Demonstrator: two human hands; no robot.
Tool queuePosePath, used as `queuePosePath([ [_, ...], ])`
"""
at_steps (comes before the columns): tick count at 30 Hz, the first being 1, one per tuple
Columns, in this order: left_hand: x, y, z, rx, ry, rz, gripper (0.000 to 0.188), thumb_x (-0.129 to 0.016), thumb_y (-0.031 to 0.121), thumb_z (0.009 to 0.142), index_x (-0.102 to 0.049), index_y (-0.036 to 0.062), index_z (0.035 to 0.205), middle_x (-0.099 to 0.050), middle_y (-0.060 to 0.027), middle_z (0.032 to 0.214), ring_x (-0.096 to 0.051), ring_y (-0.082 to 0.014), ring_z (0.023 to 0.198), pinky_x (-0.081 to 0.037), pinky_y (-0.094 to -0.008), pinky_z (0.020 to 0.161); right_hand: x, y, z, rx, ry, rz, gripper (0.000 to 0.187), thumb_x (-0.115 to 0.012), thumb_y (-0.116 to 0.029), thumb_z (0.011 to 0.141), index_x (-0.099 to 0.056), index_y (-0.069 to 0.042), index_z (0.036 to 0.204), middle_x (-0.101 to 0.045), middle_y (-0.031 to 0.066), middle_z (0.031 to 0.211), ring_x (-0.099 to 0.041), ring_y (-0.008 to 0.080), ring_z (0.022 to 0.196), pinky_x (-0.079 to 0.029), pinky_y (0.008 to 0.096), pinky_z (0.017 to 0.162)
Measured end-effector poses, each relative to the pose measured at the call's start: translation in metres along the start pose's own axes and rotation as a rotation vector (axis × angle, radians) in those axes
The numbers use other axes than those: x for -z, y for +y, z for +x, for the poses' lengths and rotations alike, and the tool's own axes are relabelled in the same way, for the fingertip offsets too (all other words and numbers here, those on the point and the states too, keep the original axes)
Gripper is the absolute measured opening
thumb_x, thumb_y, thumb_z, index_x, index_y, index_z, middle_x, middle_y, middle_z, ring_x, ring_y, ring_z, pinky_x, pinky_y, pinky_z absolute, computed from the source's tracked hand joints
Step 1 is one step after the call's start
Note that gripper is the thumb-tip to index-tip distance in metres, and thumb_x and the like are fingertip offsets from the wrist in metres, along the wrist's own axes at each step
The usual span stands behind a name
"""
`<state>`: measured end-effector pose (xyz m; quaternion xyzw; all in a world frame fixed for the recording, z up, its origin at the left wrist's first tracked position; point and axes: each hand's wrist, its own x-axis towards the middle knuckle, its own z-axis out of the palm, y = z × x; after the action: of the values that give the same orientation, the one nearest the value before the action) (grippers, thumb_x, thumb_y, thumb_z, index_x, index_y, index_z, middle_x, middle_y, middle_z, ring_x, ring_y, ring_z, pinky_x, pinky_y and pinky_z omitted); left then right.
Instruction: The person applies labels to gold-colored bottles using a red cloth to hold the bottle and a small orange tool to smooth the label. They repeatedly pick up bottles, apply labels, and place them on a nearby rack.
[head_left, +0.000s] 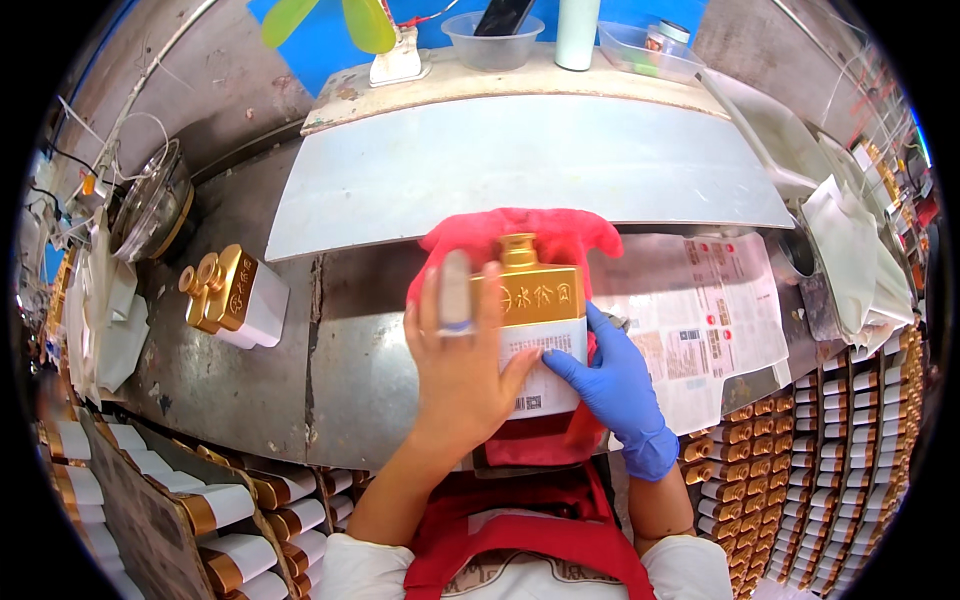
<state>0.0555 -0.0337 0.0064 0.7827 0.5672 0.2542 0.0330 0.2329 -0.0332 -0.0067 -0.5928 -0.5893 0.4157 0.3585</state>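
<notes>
A white bottle with a gold shoulder and neck (pixel 545 298) stands in front of me, its gold spout upward. Around its lower right side my right hand (pixel 618 385) is closed, in a blue glove, with the thumb on the white front. My left hand (pixel 455 360) is bare apart from a pale cover on one finger. Its fingers are stretched out and slightly blurred over the bottle's left part, the thumb tip at the white front. Behind and below the bottle lies a red cloth (pixel 465 232).
Several gold-and-white bottles (pixel 262 305) stand on the metal table at left. Printed paper (pixel 700 320) lies at right. A grey panel (pixel 520 150) spans the back, below a fan (pixel 398 55), a clear bowl (pixel 490 50) and a pale green cylinder (pixel 577 35). Racked bottles (pixel 750 450) flank me.
</notes>
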Motion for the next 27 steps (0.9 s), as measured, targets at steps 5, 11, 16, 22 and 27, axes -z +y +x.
queuePosePath([
  [5,-0.016,-0.021,-0.026,0.193,0.016,-0.641,0.098,-0.072,0.021,0.078,-0.007,-0.0065,0.146,-0.023,-0.0275,0.148,-0.024,-0.0358,0.138,-0.02,-0.0437,0.111,0.001,-0.001,-0.001,-0.116,-0.082,0.155,0.059,-0.071,-0.026,0.081,-0.048,-0.004,0.131,-0.063,0.0154,0.113,-0.062,0.0245,0.103,-0.048,0.0346,0.087],
  [11,-0.025,-0.023,-0.011,0.272,0.031,-0.875,0.094,-0.072,0.008,0.077,-0.01,0.0004,0.148,-0.04,-0.0185,0.135,-0.039,-0.0258,0.128,-0.035,-0.0383,0.104,-0.003,-0.006,0.009,-0.17,-0.065,0.117,0.065,-0.076,-0.026,0.076,-0.049,-0.004,0.131,-0.063,0.0154,0.114,-0.062,0.0232,0.103,-0.049,0.0344,0.088],
  [16,-0.014,-0.024,-0.007,0.294,-0.087,-1.287,0.098,-0.07,0.003,0.076,-0.006,0.0035,0.149,-0.038,-0.0172,0.138,-0.04,-0.0252,0.128,-0.035,-0.0375,0.104,0.006,-0.003,0.009,-0.146,-0.129,0.126,0.07,-0.079,-0.027,0.072,-0.048,-0.004,0.132,-0.062,0.0161,0.116,-0.062,0.0241,0.105,-0.049,0.0351,0.089],
  [22,-0.015,-0.03,-0.004,0.31,-0.098,-1.374,0.098,-0.072,0.006,0.078,-0.004,0.0037,0.149,-0.037,-0.0185,0.139,-0.04,-0.025,0.127,-0.035,-0.0366,0.105,0.005,-0.009,0.015,-0.124,-0.11,0.017,0.074,-0.081,-0.031,0.07,-0.048,-0.004,0.131,-0.063,0.016,0.114,-0.062,0.0256,0.103,-0.049,0.0367,0.087],
  [27,-0.024,-0.027,-0.003,0.297,-0.047,-1.244,0.089,-0.064,0.0,0.082,-0.004,0.0014,0.148,-0.043,-0.0174,0.134,-0.048,-0.0236,0.121,-0.039,-0.035,0.101,-0.004,-0.023,0.016,-0.137,-0.022,-0.039,0.07,-0.08,-0.033,0.071,-0.051,-0.004,0.127,-0.064,0.015,0.109,-0.064,0.0269,0.098,-0.05,0.0368,0.085],
])
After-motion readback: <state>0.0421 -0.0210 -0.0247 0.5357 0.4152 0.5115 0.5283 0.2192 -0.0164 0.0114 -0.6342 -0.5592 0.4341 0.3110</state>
